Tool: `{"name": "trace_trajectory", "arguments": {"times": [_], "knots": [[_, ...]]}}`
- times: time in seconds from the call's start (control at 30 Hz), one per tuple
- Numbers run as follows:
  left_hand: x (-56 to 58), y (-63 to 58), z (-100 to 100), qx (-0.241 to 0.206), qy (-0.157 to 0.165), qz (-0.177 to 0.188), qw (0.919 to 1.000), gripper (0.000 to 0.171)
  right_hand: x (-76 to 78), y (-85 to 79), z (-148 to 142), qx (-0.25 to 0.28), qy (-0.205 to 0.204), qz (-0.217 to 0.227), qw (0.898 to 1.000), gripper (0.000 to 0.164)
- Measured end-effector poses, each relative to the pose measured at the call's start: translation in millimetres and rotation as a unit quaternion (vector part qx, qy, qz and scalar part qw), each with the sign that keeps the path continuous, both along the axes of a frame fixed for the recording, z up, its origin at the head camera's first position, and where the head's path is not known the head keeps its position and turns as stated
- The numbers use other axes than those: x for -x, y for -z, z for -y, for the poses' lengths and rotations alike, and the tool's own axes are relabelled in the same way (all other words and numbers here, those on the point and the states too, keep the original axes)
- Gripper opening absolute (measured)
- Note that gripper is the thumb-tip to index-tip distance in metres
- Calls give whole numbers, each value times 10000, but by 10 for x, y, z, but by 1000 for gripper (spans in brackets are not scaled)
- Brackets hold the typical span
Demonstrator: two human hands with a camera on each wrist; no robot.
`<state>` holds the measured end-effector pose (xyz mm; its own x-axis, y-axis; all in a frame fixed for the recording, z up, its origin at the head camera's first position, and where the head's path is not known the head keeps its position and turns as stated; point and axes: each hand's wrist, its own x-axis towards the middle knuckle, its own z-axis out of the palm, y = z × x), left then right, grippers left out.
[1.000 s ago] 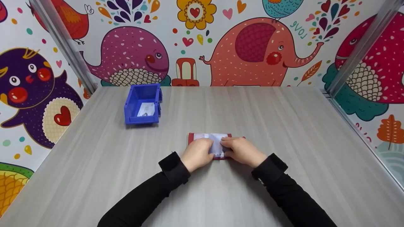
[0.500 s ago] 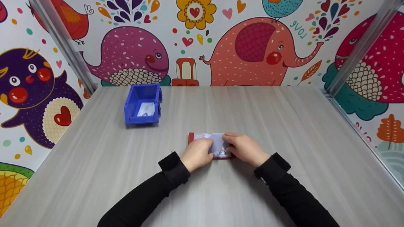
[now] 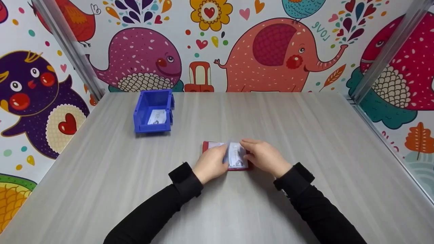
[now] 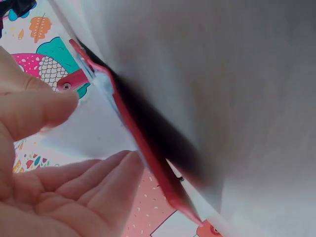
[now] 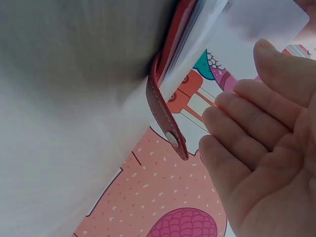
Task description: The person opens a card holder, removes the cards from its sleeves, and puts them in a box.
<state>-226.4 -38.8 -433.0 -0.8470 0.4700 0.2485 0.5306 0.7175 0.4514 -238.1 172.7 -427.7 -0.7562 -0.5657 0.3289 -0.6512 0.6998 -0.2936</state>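
Note:
A red card holder (image 3: 205, 146) lies spread on the table, with clear sleeves inside its cover. A white printed card (image 3: 236, 156) shows on its right side. One translucent sleeve (image 4: 89, 133) stands up from the middle, beside my left hand (image 3: 211, 164). In the left wrist view, that hand's straight fingers reach the holder's inner face, thumb apart from them. My right hand (image 3: 266, 157) is at the holder's right edge, covering part of it. Its fingers are extended in the right wrist view, near the snap strap (image 5: 163, 113), and nothing shows in its grasp.
A blue plastic bin (image 3: 152, 128) stands at the back left of the table (image 3: 288, 118), with a white card (image 3: 157, 117) inside. Cartoon-printed panels (image 3: 217, 37) rise behind and at both sides, joined by metal corner posts (image 3: 69, 51).
A sleeve that lay over the right side now stands raised towards my left hand, uncovering the printed card. My right hand has shifted slightly right and away from me; my left has barely moved.

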Motion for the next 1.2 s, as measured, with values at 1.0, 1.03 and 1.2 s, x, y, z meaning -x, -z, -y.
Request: {"name": "trace_trajectory", "arguments": {"times": [1.0,1.03,1.2], "knots": [[107,-111,273,-650,-696,723,9928,17,24,47,-15,-257,-18,324,9991,40],[114,-106,282,-661,-705,698,9929,16,25,48,-16,-274,-24,333,9991,40],[142,-91,316,-590,-773,591,9935,15,27,54,-20,-364,-3,419,9985,41]]}}
